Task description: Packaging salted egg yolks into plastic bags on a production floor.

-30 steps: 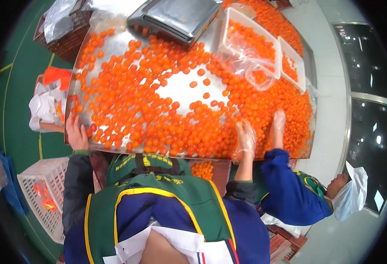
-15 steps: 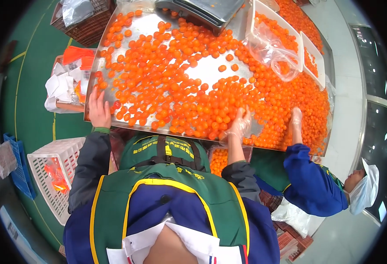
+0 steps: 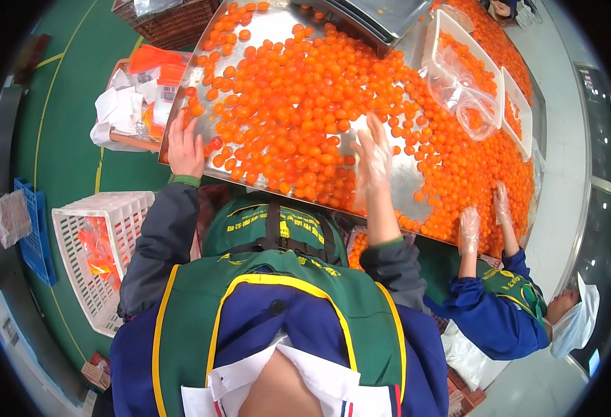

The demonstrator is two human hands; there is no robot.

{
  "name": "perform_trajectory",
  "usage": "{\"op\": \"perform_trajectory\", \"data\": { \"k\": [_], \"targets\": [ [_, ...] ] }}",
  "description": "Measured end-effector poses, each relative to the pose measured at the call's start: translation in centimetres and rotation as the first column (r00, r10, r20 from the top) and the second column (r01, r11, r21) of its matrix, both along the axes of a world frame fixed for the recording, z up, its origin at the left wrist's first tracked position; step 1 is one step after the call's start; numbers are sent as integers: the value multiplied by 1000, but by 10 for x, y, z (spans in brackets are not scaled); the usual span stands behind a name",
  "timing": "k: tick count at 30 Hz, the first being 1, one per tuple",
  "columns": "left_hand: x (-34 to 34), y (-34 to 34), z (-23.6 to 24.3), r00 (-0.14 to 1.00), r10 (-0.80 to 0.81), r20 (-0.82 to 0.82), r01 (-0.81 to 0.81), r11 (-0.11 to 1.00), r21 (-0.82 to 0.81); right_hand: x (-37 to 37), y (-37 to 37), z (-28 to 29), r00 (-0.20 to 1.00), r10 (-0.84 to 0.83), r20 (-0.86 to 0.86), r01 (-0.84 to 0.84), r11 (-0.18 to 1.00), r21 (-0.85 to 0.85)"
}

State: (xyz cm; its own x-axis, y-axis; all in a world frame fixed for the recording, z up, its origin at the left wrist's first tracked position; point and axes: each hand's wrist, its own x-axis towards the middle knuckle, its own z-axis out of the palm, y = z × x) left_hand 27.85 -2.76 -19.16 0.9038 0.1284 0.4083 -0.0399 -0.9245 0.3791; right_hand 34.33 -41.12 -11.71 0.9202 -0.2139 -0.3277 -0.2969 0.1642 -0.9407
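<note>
Shiny, round orange balls (image 3: 288,104), their exact kind unclear, cover much of a shallow steel tray (image 3: 404,182). My bare left hand (image 3: 186,149) rests at the tray's left edge, fingers stretched, beside a few loose balls. Over the middle of the tray is my right hand (image 3: 375,163), in a thin clear glove. Its fingers point away from me and stand apart. The palm side borders the main heap on its left, and bare steel shows to its right. Neither hand grips a ball.
A dark scale (image 3: 371,21) stands at the tray's far side. White bins (image 3: 516,115) of orange balls and a clear plastic bag (image 3: 458,90) lie far right. A co-worker's gloved hands (image 3: 470,229) touch balls at right. A white crate (image 3: 103,208) stands left.
My right hand has swept leftward and lifted upright, with balls pushed left and bare steel opened behind it. The whole view has shifted. Both co-worker's hands now show.
</note>
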Motion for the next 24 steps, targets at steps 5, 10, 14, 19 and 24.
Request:
{"op": "perform_trajectory", "data": {
  "k": [5, 10, 14, 19, 24],
  "targets": [
    [-3, 3, -2, 1000, 20, 5, -20, 1000, 1, -60, -8, 4, 916, 390, -96, -389, 802, -453],
    [-1, 1, 1, 1000, 5, -3, -5, 1000, -11, -63, 83, -27, 316, 856, -409, -590, -160, -791],
    [-3, 2, -4, 1000, 16, 0, -16, 1000, -22, -63, 114, -47, 355, 836, -419, -537, -184, -823],
    [-2, 2, -3, 999, 36, 1, -36, 999, -20, -60, 129, -56, 387, 812, -437, -522, -197, -830],
    [-5, 2, -5, 998, 52, -19, -53, 998, -45, -51, 143, -42, 417, 783, -462, -576, -166, -801]
  ]
}}
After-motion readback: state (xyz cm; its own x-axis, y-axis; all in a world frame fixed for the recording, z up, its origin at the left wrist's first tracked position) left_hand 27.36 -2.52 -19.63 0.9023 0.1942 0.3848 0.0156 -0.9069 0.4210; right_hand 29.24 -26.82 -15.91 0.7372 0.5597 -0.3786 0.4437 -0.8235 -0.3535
